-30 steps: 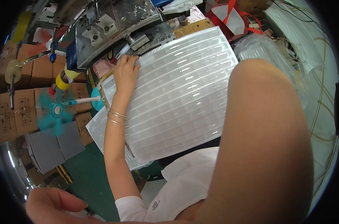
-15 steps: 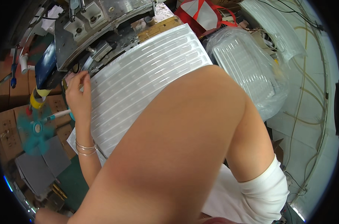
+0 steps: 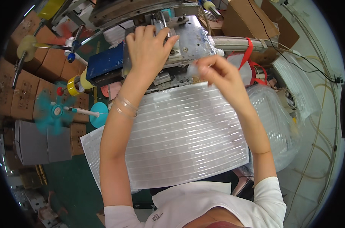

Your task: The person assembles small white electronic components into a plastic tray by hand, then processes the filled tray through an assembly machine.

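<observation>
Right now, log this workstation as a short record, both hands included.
Left hand: over the metal fixture, fingers spread; contact unclear
Right hand: fingertips together on a small translucent piece, blurred
In front of the torso: large ribbed, whitish tray
Left side: teal fan, blades blurred; cardboard boxes
Right side: clear plastic wrapping around something ribbed

left grip [image 3: 147, 51] at metal fixture [image 3: 195, 41] | right grip [image 3: 222, 75] pinching clear piece [image 3: 192, 70] | ribbed tray [image 3: 187, 136] below
</observation>
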{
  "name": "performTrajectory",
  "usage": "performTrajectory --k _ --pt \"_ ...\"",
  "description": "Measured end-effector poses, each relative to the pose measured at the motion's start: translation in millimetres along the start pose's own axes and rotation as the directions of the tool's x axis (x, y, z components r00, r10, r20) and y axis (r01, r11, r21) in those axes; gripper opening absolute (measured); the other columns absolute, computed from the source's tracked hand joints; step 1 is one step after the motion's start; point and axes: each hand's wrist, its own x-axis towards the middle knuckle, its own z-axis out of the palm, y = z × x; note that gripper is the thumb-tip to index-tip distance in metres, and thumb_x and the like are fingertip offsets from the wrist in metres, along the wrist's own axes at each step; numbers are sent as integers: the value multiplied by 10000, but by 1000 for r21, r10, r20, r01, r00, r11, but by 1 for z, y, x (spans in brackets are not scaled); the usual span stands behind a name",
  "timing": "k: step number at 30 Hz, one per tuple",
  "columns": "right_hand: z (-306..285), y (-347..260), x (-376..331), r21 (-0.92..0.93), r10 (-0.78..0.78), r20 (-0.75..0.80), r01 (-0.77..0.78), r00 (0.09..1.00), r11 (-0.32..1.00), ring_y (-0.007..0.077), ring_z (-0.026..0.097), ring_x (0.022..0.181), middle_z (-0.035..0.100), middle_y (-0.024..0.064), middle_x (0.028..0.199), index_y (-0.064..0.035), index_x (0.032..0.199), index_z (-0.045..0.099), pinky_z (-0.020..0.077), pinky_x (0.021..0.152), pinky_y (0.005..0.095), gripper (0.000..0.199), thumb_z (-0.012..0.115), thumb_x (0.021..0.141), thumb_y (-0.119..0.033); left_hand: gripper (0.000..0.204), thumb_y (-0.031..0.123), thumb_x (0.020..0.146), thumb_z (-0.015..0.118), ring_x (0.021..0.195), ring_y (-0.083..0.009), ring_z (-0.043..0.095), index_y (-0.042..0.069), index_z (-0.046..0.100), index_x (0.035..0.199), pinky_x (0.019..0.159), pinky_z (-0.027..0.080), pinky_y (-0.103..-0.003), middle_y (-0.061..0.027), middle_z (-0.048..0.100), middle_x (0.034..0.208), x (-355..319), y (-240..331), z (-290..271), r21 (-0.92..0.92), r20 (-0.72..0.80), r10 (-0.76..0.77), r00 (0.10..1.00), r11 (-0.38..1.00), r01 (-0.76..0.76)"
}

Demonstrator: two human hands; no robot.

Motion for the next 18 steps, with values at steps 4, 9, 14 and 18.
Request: performTrajectory --k 4,9,14,18 --pt "1 22 36 -312 -264 -195 196 944 930 135 600 780 635 62 1028 -41 1055 604 501 694 262 238 632 829 -112 202 297 781 661 866 -205 523 166 671 935 781 348 -361 -15 600 836 -1 -5 -8 -58 55 -46 997 997 49" --pt "36 25 84 -682 -674 -74 456 735 572 201 626 826 641 82 1000 -67 1059 609 510 676 302 249 640 814 -96 256 157 729 695 743 -213 517 96 599 958 739 334 -360 -27 573 746 -59 7 -66 -342 114 -151 982 922 181" --pt "47 30 123 -901 -629 67 318 775 296 260 619 795 648 64 938 -111 1007 627 502 653 350 211 625 819 -207 240 119 713 707 775 -240 559 53 592 913 711 403 -362 -90 623 899 -138 35 -107 -540 369 -48 928 801 257" --pt "49 27 123 -856 -720 57 405 691 321 282 599 826 630 104 914 -117 1018 615 494 681 388 258 637 779 -213 232 97 715 697 849 -254 583 47 571 903 718 431 -367 -105 631 998 -153 54 -132 -677 425 75 902 687 262"
